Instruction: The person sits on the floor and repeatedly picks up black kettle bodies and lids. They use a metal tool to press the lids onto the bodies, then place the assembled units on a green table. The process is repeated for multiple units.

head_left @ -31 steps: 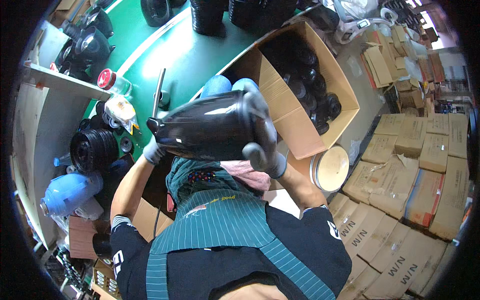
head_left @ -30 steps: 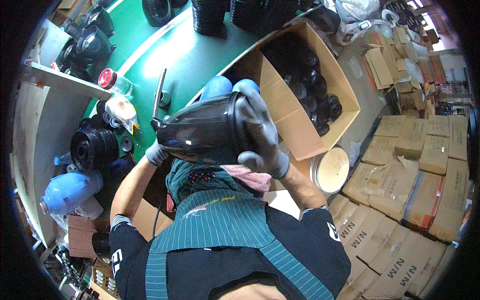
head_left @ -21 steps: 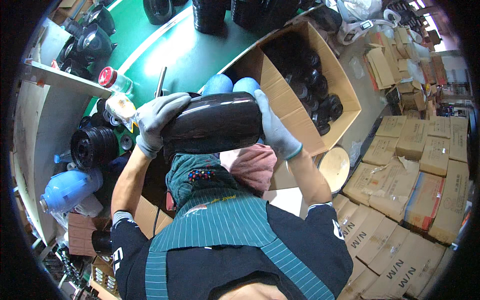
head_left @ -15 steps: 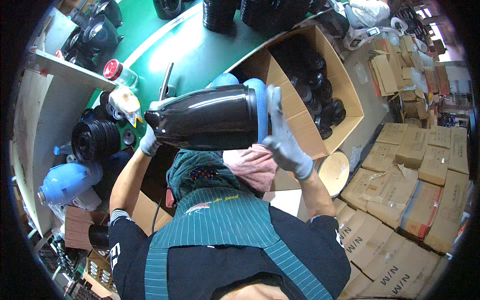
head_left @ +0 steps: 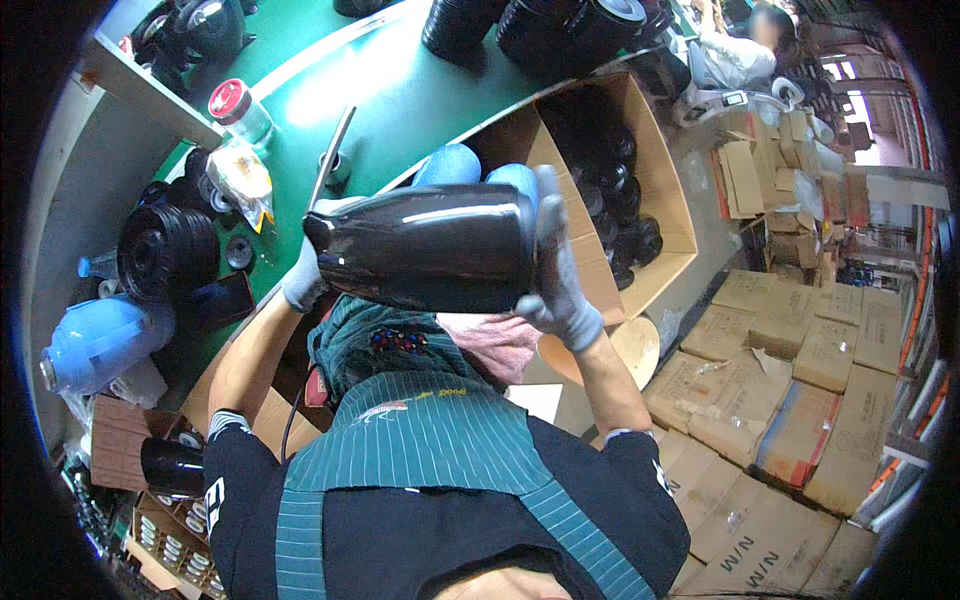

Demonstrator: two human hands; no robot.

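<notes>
So I've got one glossy black jug body (head_left: 425, 245) lying sideways up in front of me, both gloved hands on it: my left hand (head_left: 305, 275) is closed round the narrow neck end at 9 o'clock, my right hand (head_left: 558, 280) is spread flat with fingers apart against the wide base at 3 o'clock. Half a second back my right hand sat lower on the base; now it's come up and the jug is more level. One open cardboard box (head_left: 655, 185) at 2 o'clock holds a heap of black parts, too many to count. One blue jug (head_left: 95, 340) at 9, one red-capped jar (head_left: 238, 108) at 11. Green table (head_left: 400, 90) across the top, stacked cartons (head_left: 800, 370) covering the floor at 4.
</notes>
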